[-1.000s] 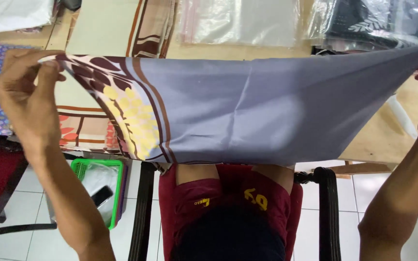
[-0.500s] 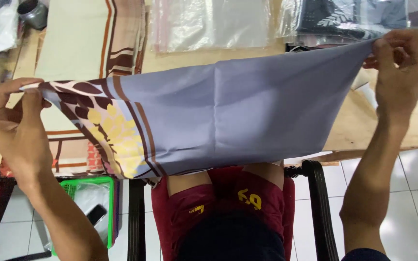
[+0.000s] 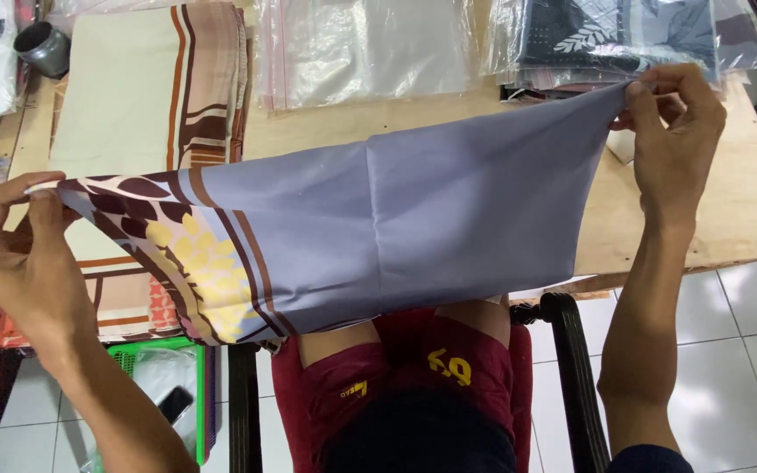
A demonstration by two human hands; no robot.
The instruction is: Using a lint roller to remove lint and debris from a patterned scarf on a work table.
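Both hands, left hand [image 3: 19, 254] and right hand [image 3: 672, 131], pinch the top corners of a grey scarf [image 3: 413, 228] that looks thin, limp and slippery.

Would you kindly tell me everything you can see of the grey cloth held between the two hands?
The grey cloth looks thin and smooth, with a centre crease and a border of brown stripes, dark leaves and yellow petals at its left end. It is stretched taut above the wooden table, pinched by the left hand and right hand.
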